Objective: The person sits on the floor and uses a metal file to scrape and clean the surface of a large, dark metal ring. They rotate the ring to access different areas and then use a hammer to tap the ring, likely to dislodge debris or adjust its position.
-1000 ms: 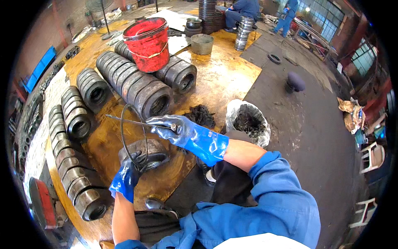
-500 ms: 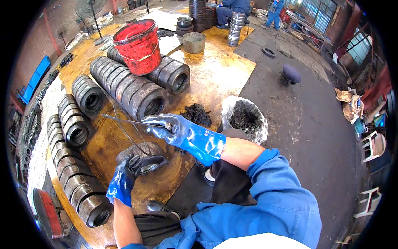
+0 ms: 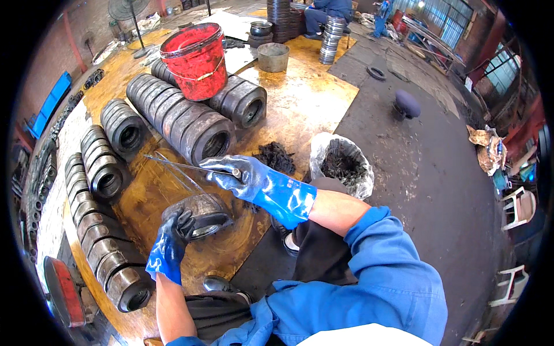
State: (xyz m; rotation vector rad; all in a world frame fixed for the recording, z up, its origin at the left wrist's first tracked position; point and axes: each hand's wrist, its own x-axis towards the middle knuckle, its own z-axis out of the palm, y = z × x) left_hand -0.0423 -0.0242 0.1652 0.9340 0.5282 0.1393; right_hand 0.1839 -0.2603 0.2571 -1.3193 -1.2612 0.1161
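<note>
Both my hands wear blue rubber gloves, stained dark at the fingers. My right hand (image 3: 234, 174) is closed around a thin, long-bladed tool (image 3: 179, 164), likely a trimming knife, its blade pointing left and its handle end showing above my fist. Below it, my left hand (image 3: 174, 230) grips the left edge of a black rubber ring (image 3: 206, 214) resting on the stained board. A thin dark strip (image 3: 196, 185) runs from the ring up to near the blade's tip; whether it touches the blade I cannot tell.
Rows of black rings (image 3: 179, 118) lie left and ahead, with a red bucket (image 3: 196, 63) on top. Black scraps (image 3: 276, 157) sit near a lined container (image 3: 341, 162) of shavings. A round stool (image 3: 407, 104) stands right; a person (image 3: 330, 14) sits far off.
The strip was a loose loop and now runs straighter between ring and blade. The ring has tilted and turned slightly under my left hand. My right hand has barely moved.
</note>
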